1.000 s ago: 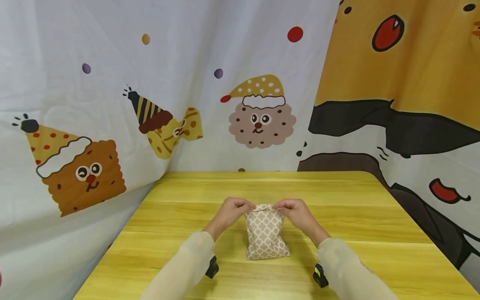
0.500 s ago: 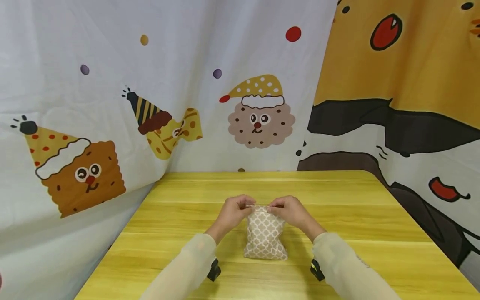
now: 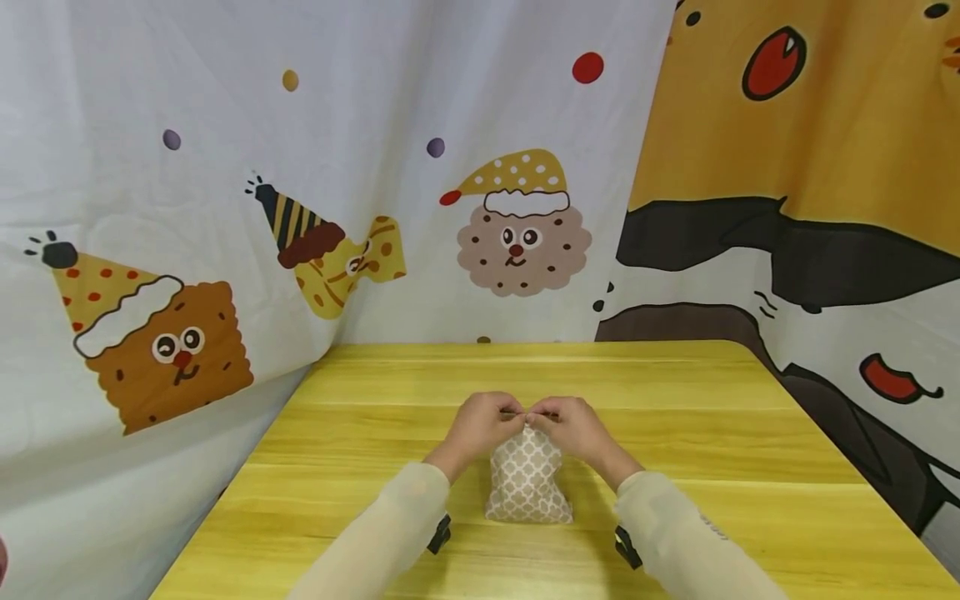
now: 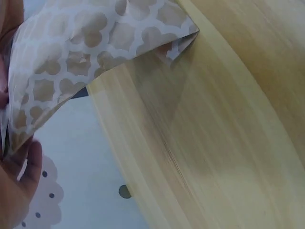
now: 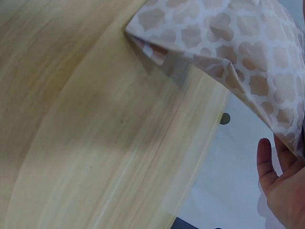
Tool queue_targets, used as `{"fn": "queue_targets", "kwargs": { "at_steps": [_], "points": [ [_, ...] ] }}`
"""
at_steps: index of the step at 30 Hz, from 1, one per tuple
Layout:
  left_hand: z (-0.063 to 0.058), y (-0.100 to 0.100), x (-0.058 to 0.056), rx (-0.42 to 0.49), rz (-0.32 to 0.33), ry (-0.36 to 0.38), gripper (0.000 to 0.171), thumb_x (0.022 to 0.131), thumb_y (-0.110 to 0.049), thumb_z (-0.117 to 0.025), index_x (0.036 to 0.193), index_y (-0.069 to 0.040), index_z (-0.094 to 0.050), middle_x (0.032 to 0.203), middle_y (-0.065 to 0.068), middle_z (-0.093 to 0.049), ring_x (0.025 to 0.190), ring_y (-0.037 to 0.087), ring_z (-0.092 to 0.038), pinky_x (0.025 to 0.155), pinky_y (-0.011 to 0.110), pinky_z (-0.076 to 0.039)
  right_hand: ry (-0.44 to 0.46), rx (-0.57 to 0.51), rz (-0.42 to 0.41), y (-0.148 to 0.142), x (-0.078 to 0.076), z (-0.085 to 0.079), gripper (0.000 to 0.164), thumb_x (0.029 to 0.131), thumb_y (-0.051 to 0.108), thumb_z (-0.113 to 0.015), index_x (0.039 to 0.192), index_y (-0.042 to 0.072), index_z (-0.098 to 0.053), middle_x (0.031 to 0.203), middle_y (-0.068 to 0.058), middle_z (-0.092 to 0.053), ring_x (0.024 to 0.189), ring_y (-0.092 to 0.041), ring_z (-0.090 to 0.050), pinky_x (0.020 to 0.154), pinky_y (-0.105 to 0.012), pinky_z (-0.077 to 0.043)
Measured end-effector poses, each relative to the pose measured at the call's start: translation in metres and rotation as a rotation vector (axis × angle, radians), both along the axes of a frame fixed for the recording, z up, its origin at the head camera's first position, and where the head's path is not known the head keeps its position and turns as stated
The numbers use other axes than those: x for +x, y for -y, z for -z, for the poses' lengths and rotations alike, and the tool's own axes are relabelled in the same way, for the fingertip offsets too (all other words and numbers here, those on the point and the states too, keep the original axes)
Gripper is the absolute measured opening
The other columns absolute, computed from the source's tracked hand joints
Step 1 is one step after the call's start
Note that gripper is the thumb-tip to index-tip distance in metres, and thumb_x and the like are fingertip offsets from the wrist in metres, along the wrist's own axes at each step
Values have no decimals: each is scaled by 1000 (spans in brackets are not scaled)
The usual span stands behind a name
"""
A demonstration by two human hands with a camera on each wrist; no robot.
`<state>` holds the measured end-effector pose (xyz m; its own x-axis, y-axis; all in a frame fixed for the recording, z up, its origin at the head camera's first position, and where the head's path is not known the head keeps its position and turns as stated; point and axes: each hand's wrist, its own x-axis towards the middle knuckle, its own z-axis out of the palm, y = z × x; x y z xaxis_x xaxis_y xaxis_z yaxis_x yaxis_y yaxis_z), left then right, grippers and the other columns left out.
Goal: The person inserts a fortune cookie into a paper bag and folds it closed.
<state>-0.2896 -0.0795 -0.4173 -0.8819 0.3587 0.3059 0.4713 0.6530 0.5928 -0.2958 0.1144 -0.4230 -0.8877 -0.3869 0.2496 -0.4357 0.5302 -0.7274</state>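
A small beige paper bag [image 3: 523,479] with a white lattice pattern stands on the table in the head view, its top gathered between both hands. My left hand [image 3: 487,427] pinches the top from the left. From the right, my right hand [image 3: 572,427] pinches the same top edge, the fingertips of both hands meeting over the middle. In the left wrist view the bag [image 4: 95,52] bulges, with a folded bottom corner showing. The right wrist view has the bag [image 5: 228,52] at upper right, fingers [image 5: 281,160] at its top corner.
The yellow wood-grain table [image 3: 360,392] extends around the bag. Behind it hangs a white curtain [image 3: 375,100] printed with cartoon figures. Black wrist straps [image 3: 627,547] show below the cream sleeves [image 3: 382,533].
Both hands have come closer together along the bag's top, until the fingertips meet in the middle. The top edge has narrowed and is now mostly covered by the fingers.
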Motion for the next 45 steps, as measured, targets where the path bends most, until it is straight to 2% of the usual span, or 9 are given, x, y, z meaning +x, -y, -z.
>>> {"fn": "queue_targets", "kwargs": {
  "at_steps": [7,12,15,19,23,26,34,41,45],
  "points": [
    [4,1,4,-194,-104,-167,13,85,-12,-65,76,-17,-73,75,-9,-66,54,2,-49,52,21,-44,-121,103,67,-1,3,6,10,95,21,-69,91,19,-78,93,6,-72,80,-10,-63,69,-34,-52],
    [12,18,2,-225,-109,-176,14,82,-10,-64,74,-18,-72,71,-10,-63,55,2,-47,52,21,-41,-117,126,93,-9,2,13,8,93,22,-71,90,21,-78,95,6,-72,83,-12,-65,74,-38,-53],
    [16,31,2,-217,-135,-135,17,84,-9,-61,71,-17,-69,65,-10,-58,53,3,-42,52,23,-38,-93,128,100,-15,2,16,8,94,21,-71,90,22,-78,95,7,-72,81,-10,-63,73,-37,-52],
    [21,40,4,-56,-158,12,17,95,-12,-57,84,-14,-71,68,-7,-58,56,7,-45,56,27,-41,-57,102,112,-19,2,18,8,93,20,-71,89,23,-77,94,8,-71,79,-8,-61,71,-35,-50],
    [19,26,5,173,-62,176,25,101,-31,-60,110,-10,-71,90,-5,-66,78,11,-59,70,31,-51,-70,71,62,-17,2,18,9,94,19,-69,92,20,-78,95,7,-71,82,-10,-63,73,-35,-52],
    [18,13,6,256,3,224,23,99,-31,-63,109,-11,-71,98,-5,-67,88,12,-62,75,30,-54,-81,52,53,-12,3,18,8,94,19,-70,92,19,-78,94,7,-71,82,-10,-64,73,-34,-54],
    [22,-2,8,160,16,71,12,100,-17,-62,95,-10,-71,84,-4,-66,69,5,-56,61,23,-50,-78,68,154,2,8,14,12,89,15,-70,80,24,-73,78,13,-66,66,-7,-57,64,-32,-50],
    [23,-4,10,136,37,89,13,99,-17,-63,93,-9,-71,87,-2,-69,69,4,-60,61,21,-52,-95,105,175,8,9,17,15,86,16,-71,74,25,-67,69,15,-60,59,-7,-50,59,-29,-43],
    [24,-5,11,74,28,32,13,99,-17,-63,91,-11,-72,82,-5,-68,65,3,-56,59,21,-50,-110,129,174,7,10,18,18,85,18,-69,70,27,-64,64,15,-56,55,-8,-48,58,-29,-41]
  ]
}}
